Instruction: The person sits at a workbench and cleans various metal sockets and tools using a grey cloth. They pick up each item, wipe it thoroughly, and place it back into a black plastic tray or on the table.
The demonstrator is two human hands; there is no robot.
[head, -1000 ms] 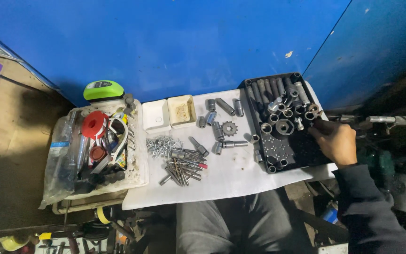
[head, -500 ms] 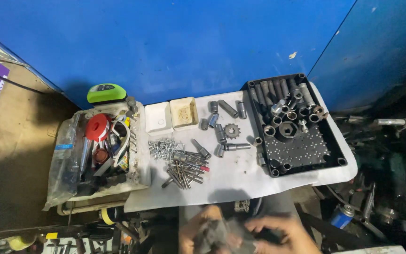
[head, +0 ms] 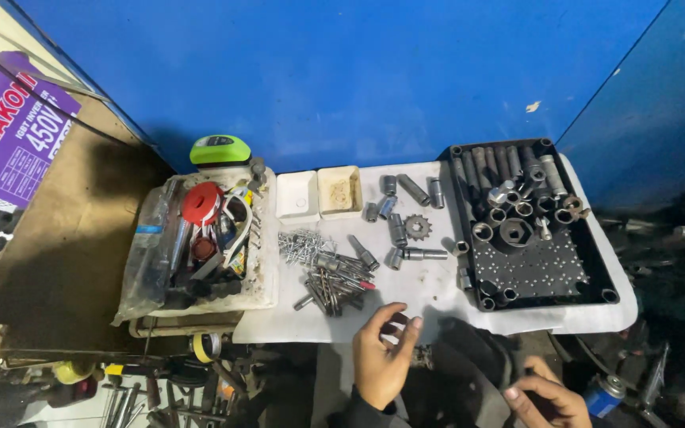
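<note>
A person's left hand [head: 382, 357] hovers at the near edge of a bench [head: 430, 295] covered in white sheeting, fingers loosely spread and curled, holding nothing. The right hand [head: 545, 399] sits lower, off the bench's near right corner, fingers bent against a dark cloth [head: 469, 372] that lies between the two hands; whether it grips the cloth cannot be told. Just beyond the left hand lies a heap of drill bits and screws [head: 323, 273], and past that loose sockets [head: 396, 230] and a small sprocket [head: 417, 227] are scattered on the sheeting. To the right, a black socket tray [head: 545, 273] holds sockets crowded at its far end, its near half mostly bare pegs. Two small white boxes [head: 319, 192] stand side by side near the blue wall [head: 342, 79]. On the left, a grubby white tray [head: 259, 281] is packed with odds and ends, a red reel [head: 201, 202] among them, with a green-capped object [head: 220, 149] behind it.
</note>
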